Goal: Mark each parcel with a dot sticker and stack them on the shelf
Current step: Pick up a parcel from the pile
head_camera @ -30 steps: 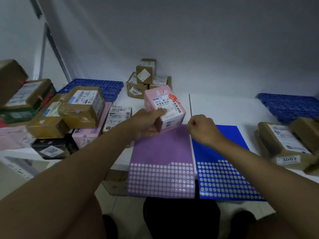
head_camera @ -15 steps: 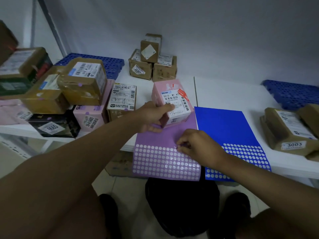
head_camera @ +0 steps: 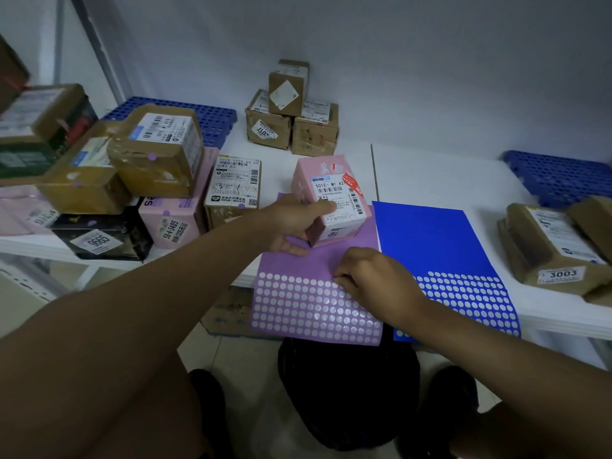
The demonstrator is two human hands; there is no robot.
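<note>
Left hand (head_camera: 293, 223) grips pink parcel (head_camera: 332, 200), thumb curled over its label, tilted on purple sticker sheet (head_camera: 311, 293). Right hand (head_camera: 374, 283), fingertips pressed together, pinches at the sheet's dots, near of the parcel.

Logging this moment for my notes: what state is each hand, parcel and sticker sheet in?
Left hand: grips the pink parcel.
Pink parcel: tilted on the purple sheet, no dot visible.
Right hand: fingertips pinching at the purple sheet's top dot row.
Purple sheet: upper part stripped.
Blue sheet: untouched, upper part stripped.

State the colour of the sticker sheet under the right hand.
Purple sticker sheet, seen in the head view.
</note>
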